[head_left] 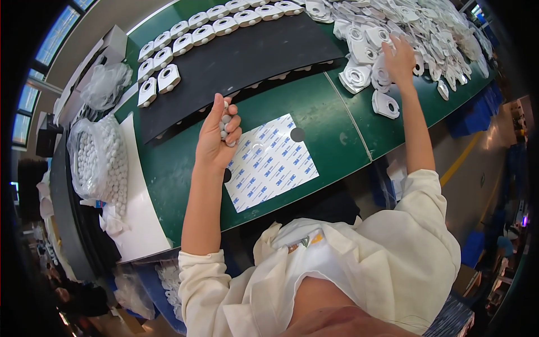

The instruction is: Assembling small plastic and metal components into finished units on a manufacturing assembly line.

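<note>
My left hand is closed around several small whitish balls, held above the table with the thumb pointing up. Just below it lies a white sheet with blue print, with a dark round spot at two of its edges. To the far right my right hand reaches over a heap of white plastic parts, its fingers spread and touching the nearest ones. Each part is flat, with a round hole. One loose part lies on the table below that wrist.
A black board carries rows of white parts with a ball at their ends. On the left stands a clear bag of white balls, near crumpled clear plastic. The green table has a seam right of centre.
</note>
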Motion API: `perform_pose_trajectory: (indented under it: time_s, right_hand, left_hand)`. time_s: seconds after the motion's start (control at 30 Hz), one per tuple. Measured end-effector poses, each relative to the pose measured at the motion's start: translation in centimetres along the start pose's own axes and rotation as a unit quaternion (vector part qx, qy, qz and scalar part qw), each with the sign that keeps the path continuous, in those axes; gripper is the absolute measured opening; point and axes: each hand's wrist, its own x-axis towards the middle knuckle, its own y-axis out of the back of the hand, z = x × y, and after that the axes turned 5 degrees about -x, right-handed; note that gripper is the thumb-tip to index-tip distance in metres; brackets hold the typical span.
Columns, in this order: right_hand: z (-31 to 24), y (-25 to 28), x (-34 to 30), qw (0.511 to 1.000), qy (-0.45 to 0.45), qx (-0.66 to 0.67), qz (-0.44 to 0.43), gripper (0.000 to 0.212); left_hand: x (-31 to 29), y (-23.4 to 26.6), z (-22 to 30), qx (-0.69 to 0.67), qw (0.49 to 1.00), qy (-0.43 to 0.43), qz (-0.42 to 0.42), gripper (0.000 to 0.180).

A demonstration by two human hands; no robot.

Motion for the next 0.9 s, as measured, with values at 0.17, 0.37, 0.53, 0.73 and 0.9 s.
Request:
perform_pose_trajectory:
  time_s: [0.17,0.37,0.53,0.73,0.9]
  right_hand:
    - [-5.2,8.9,0.8,0.848,0.246,0.29,-0.369,0.029]
    - [-7.5,9.6,-0.9,0.841,0.399,0.1,-0.351,0.056]
    - [-7.3,10.4,1.5,0.828,0.365,0.187,-0.382,0.051]
    - [-6.1,8.5,2.2,0.739,0.026,0.6,-0.306,0.041]
    - [-12.0,8.9,-2.4,0.717,-0.011,0.599,-0.357,0.019]
  left_hand:
    - [-0.2,0.4,0.1,-0.007,1.0,-0.001,-0.014,0.033]
    - [-0.3,-0.3,-0.1,0.04,0.998,-0.027,-0.042,0.033]
    - [-0.5,-0.3,0.0,0.059,0.997,-0.036,-0.041,0.03]
    - [-0.4,-0.6,0.0,0.079,0.996,-0.031,-0.012,0.028]
    - [-0.4,-0.5,0.0,0.094,0.995,-0.039,-0.016,0.025]
